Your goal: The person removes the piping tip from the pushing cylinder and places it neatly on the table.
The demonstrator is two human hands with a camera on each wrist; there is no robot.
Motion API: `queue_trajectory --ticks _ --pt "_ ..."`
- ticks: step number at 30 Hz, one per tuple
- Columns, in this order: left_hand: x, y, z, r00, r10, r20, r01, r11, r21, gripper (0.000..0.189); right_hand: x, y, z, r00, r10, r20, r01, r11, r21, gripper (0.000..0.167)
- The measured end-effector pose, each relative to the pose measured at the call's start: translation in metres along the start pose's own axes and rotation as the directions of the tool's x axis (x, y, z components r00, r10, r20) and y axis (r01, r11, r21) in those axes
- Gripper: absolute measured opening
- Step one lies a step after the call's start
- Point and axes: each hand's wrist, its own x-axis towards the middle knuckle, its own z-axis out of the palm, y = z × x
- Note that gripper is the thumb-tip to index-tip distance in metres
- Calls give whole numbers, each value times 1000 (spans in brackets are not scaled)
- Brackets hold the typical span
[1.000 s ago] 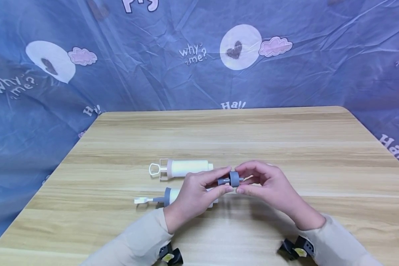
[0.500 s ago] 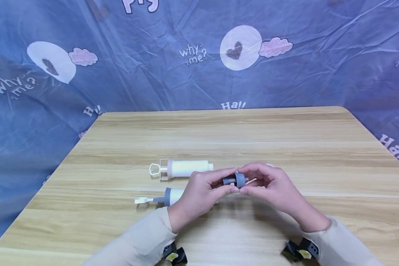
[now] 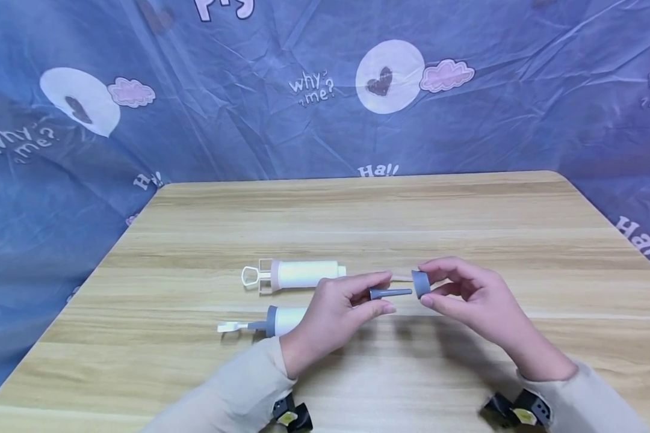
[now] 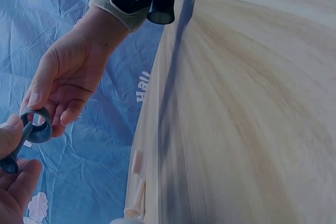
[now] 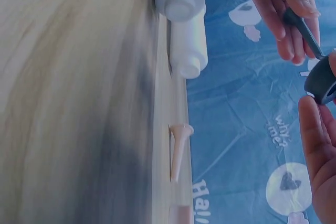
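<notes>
Held over the table in the head view are two grey parts, a slim tapered nozzle (image 3: 390,293) and a short ring cap (image 3: 420,284). My left hand (image 3: 338,313) pinches the nozzle by its wide end, with the narrow end pointing right at the cap. Between thumb and fingers, my right hand (image 3: 476,300) grips the cap. The left wrist view shows the cap's hollow ring (image 4: 39,127), with the nozzle's tip overlapping it there. Behind my left hand lies a white syringe-like tube with a grey collar (image 3: 271,321), partly hidden.
A second white syringe-like tube (image 3: 307,274) with a pinkish collar and loop handle lies farther back. In the right wrist view, a pinkish nozzle (image 5: 179,150) and a pinkish cap (image 5: 181,214) lie on the wooden table (image 3: 357,222). A blue printed cloth (image 3: 249,120) hangs behind.
The grey nozzle, earlier through the ring cap, is now out of it. My right hand has moved right with the cap; my left hand keeps the nozzle, slightly farther right.
</notes>
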Motion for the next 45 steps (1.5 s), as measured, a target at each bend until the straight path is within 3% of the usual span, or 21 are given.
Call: queue_trajectory --ticks 5,10,18,22,28,33,37,45 --pt "3 5 7 1000 -31 4 31 999 30 38 -2 4 -9 997 -74 -13 75 996 54 37" --pt "2 4 18 999 -42 13 42 999 5 34 -5 9 -15 990 -140 -1 140 987 78 39" --pt "1 -1 36 992 -124 40 126 991 -53 27 -14 17 -26 988 -147 40 151 983 -108 47" --pt "2 -6 43 986 -163 45 165 986 -27 27 -20 21 -30 992 -114 46 120 976 -183 49" --pt "3 -10 51 987 -161 9 160 984 76 25 -24 31 -34 995 -80 63 95 952 -290 46" --pt "4 -13 57 976 -216 13 214 972 91 23 -27 41 -39 994 35 103 3 937 -350 39" --pt "4 -15 61 965 -260 25 257 962 92 23 -27 45 -41 978 150 145 -89 928 -363 36" --pt "3 -24 70 976 -217 19 211 963 171 22 -22 48 -39 934 298 196 -213 907 -364 36"
